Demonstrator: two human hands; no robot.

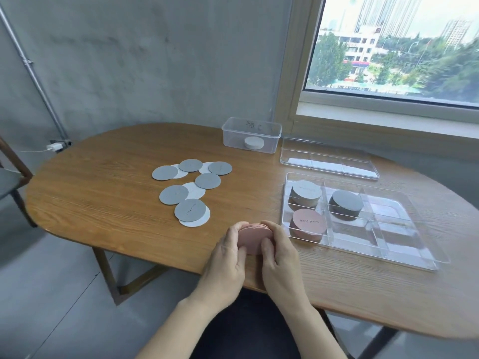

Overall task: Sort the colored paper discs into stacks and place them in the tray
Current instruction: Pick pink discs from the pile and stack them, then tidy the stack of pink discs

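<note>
Both hands hold a stack of pink discs point(252, 237) just above the table's near edge. My left hand point(225, 257) grips its left side and my right hand point(281, 255) grips its right side, fingers curled around the rim. Several grey and white discs point(190, 189) lie scattered on the wooden table point(103, 203) to the left. The clear divided tray point(388, 244) sits to the right; it holds a light grey stack point(305, 193), a dark grey stack point(346, 204) and a pink stack point(308, 224) in separate compartments.
A clear lid point(329, 161) lies behind the tray. A clear plastic box point(251, 134) with a white stack inside stands at the table's far edge. A window is at the back right, and a chair frame at the far left.
</note>
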